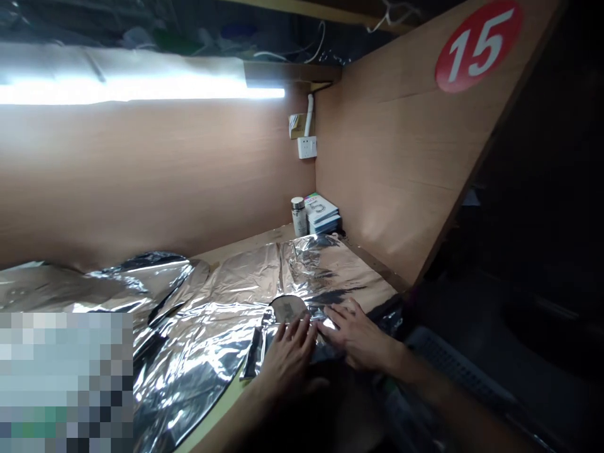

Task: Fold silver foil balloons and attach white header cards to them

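Observation:
A large sheet of shiny silver film (236, 283) lies spread and wrinkled over the table, with a round opening (287, 309) near its middle. My left hand (290, 352) rests on the film just below the opening, its fingers stretched forward. To the right of it, my right hand (352, 330) lies on the film too, fingers spread and pointing left. A folded dark strip of the film stands beside my left wrist. Neither hand grips anything that I can see. Deep shadow hides the area under my palms.
A bottle with a pale cap (299, 217) and a stack of small boxes (321, 214) stand in the back corner. A brown partition (391, 157) with a red 15 sign (479, 45) rises at the right. More crumpled film (160, 274) lies left. A grey plastic basket (453, 362) sits low right.

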The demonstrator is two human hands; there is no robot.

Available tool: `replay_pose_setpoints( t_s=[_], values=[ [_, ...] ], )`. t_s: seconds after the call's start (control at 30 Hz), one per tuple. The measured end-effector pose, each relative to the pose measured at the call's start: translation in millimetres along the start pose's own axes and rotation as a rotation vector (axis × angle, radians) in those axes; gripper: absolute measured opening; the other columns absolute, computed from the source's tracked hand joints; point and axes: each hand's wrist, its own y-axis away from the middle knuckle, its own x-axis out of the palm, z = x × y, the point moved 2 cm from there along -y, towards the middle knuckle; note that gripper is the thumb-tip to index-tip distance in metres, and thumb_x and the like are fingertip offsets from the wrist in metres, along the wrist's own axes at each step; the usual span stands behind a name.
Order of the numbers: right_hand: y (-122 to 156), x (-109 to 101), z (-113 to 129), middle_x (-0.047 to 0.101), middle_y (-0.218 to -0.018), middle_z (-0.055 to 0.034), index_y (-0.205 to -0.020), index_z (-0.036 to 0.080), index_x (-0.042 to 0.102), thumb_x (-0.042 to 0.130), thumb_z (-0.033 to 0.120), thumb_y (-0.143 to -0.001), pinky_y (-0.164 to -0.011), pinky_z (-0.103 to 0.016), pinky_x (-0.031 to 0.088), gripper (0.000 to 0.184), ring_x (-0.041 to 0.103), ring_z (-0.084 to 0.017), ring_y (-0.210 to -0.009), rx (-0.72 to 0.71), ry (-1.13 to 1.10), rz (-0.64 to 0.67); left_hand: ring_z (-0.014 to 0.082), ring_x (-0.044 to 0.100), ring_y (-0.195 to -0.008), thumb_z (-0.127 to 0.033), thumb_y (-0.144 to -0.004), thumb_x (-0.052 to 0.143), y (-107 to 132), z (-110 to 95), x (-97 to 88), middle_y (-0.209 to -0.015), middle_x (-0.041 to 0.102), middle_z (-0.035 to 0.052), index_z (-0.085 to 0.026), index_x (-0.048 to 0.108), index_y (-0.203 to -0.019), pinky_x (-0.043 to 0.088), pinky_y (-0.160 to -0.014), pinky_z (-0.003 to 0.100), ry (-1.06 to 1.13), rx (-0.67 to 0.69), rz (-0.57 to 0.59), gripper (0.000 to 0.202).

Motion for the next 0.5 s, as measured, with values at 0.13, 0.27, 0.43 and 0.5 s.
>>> replay_pose_setpoints(
  t_s=[0.13, 0.27, 0.43, 0.5],
  values=[
    [23.3, -46.5, 7.3, 0.057, -0.148, -0.0158, -0.156, 0.028, 0.045, 0.059, 0.021, -0.094, -0.122, -0.067, 0.015, 0.064, 0.05, -0.037, -0.137, 0.015, -0.037, -0.346, 0.0345, 0.064, -0.125, -0.029, -0.098, 0.051, 20.0, -17.3, -30.7, -0.136, 0.07, 0.0112, -0.027, 0.068, -0.133, 0.05, -0.103, 0.046, 0.419, -0.067, -0.134, 0.039],
    [15.7, -84.3, 8.0, 0.053, -0.148, -0.019, -0.155, 0.022, 0.041, 0.067, 0.055, -0.093, -0.108, -0.056, 0.045, 0.074, 0.053, -0.038, -0.132, 0.376, -0.546, -0.891, 0.0285, 0.073, -0.081, -0.058, -0.093, 0.057, 38.9, -11.8, -67.0, -0.09, 0.078, 0.0092, -0.018, 0.076, -0.099, 0.057, -0.075, 0.038, 1.272, -0.396, -0.439, 0.044],
    [-36.2, -52.0, 68.7, 0.071, -0.096, -0.0073, -0.109, 0.017, 0.07, 0.069, 0.058, -0.091, -0.075, -0.033, 0.055, 0.044, 0.066, -0.021, -0.083, 0.06, -1.498, -0.216, 0.0233, 0.07, -0.072, -0.057, -0.079, 0.075, 65.6, -10.5, -61.3, -0.081, 0.075, 0.0079, -0.015, 0.074, -0.098, 0.055, -0.068, 0.033, 1.702, -0.536, -0.551, 0.046],
    [-50.7, -37.0, 86.7, 0.069, -0.085, -0.0034, -0.099, 0.017, 0.071, 0.073, 0.05, -0.089, -0.072, -0.03, 0.052, 0.035, 0.063, -0.017, -0.075, 0.048, -1.697, -0.154, 0.0204, 0.066, -0.069, -0.049, -0.077, 0.076, 78.4, -5.5, -56.0, -0.077, 0.074, 0.0052, -0.016, 0.075, -0.094, 0.053, -0.067, 0.031, 1.694, -0.546, -0.585, 0.037]
  ],
)
